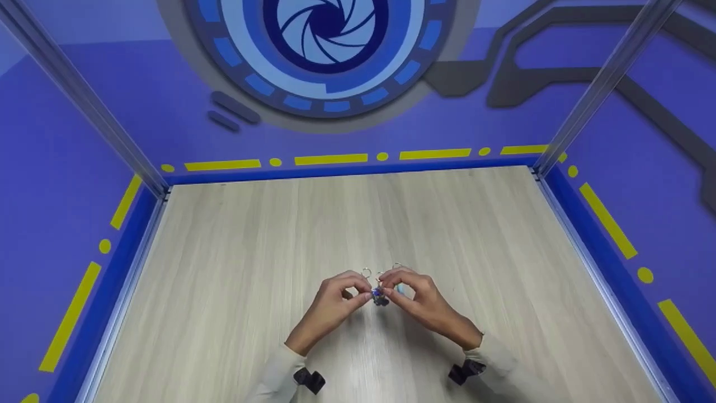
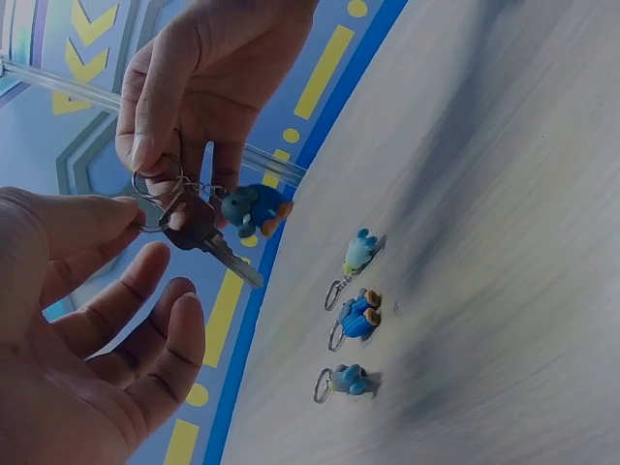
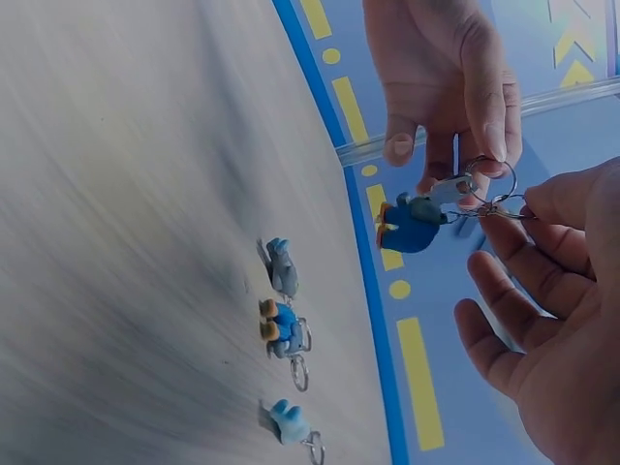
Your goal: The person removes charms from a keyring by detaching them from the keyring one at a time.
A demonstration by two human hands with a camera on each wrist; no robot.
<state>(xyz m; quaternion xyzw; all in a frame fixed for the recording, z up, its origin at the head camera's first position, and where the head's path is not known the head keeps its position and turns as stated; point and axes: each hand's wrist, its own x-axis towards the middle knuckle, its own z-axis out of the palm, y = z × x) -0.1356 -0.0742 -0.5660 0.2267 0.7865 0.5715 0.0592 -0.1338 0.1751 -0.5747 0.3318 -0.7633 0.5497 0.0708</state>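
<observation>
Both hands meet over the front middle of the table. My left hand (image 1: 335,302) pinches a thin metal ring (image 2: 145,221) between thumb and index finger, its other fingers loosely bent. My right hand (image 1: 422,299) pinches another metal ring (image 2: 165,174) close beside it, and the rings overlap. A key (image 2: 225,254) with a dark head hangs at the rings. Next to it a blue elephant-like figure (image 3: 415,225) with orange feet dangles on a short chain. How the key and rings are linked, I cannot tell.
Three more small keychains lie in a row on the wood-grain table (image 1: 251,252): a pale blue figure (image 2: 359,254), a blue one with orange feet (image 2: 359,315) and a grey-blue one (image 2: 351,380), each with a ring. Blue-purple panels (image 1: 112,101) stand around the table's back and sides.
</observation>
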